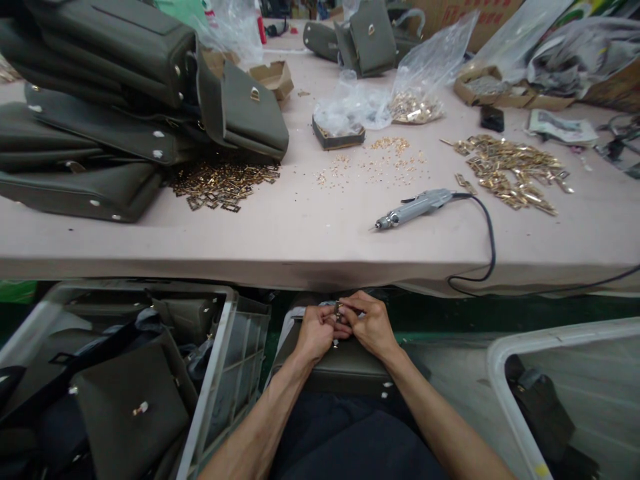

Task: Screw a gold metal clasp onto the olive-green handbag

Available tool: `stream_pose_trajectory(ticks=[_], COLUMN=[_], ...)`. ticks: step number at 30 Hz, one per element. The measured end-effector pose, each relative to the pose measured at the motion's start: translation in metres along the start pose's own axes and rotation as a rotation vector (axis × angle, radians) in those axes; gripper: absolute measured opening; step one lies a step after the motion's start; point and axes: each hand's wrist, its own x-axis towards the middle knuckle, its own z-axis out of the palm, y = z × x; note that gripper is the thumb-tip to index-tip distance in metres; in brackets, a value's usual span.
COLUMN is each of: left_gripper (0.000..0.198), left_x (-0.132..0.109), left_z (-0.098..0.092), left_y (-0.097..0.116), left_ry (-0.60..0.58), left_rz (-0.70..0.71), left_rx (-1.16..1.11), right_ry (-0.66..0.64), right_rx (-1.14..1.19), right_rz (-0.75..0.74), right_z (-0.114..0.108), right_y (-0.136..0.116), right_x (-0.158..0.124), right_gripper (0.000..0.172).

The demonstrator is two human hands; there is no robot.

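A dark olive handbag (345, 367) lies across my lap, below the table's front edge. Over its far side my left hand (315, 333) and my right hand (371, 325) meet with fingers pinched together. Between the fingertips is a small dark and gold metal fitting (339, 308); the fingers cover much of it, so its exact kind is hidden. Another bit of shiny hardware (335, 344) shows on the bag just under my hands. On the table beyond rests a grey electric screwdriver (415, 208), its bit pointing left, untouched.
Olive bags (100, 133) are stacked at the table's left, beside a pile of metal frames (220, 187). Tiny screws (390, 160) lie scattered mid-table, and gold fittings (515, 170) to the right. Plastic crates (225, 360) flank me; a black cord (493, 247) hangs over the edge.
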Motion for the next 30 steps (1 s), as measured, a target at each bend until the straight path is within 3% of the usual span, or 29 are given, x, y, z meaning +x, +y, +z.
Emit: stream_pose_trajectory(ticks=[20, 30], left_gripper=[0.036, 0.035], left_x=[-0.002, -0.005], left_z=[0.002, 0.001], left_y=[0.002, 0.001], left_ry=[0.038, 0.086], left_rz=[0.006, -0.014], left_rx=[-0.054, -0.065], right_ry=[0.014, -0.037], right_rx=[0.014, 0.165], right_rz=[0.001, 0.107], right_z=[0.001, 0.004], right_y=[-0.005, 0.012], right_x=[0.001, 0.0], right_gripper=[0.01, 0.008])
